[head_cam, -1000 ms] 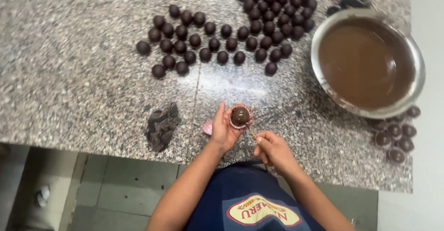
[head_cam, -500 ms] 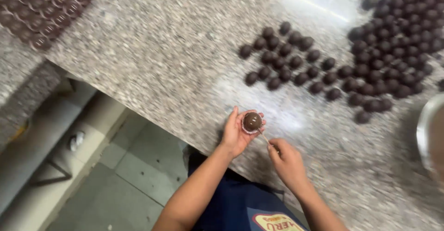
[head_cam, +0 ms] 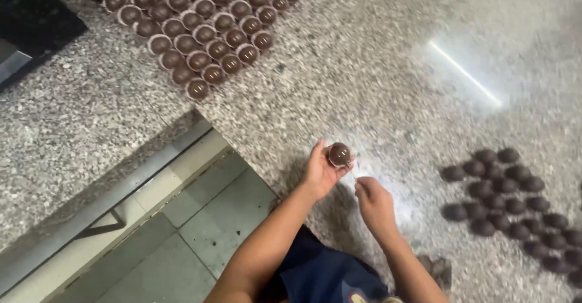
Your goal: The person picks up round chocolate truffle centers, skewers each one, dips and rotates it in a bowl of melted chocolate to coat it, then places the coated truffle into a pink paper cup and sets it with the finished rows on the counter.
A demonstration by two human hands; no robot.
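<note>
Fingers of the left hand curl around a round chocolate ball in a small cup, clamped on it just above the speckled granite counter. Just to the right of that grip and a little nearer the body, the right hand pinches its fingertips together; whether they hold something thin is too blurred to tell. Farther right of the held ball, well apart, a cluster of bare dark chocolate balls lies on the stone. Away from the grip, up and to the left, rows of chocolate balls in paper cups sit in a tight block. Below and left of the left hand, the counter's edge drops to a tiled floor.
</note>
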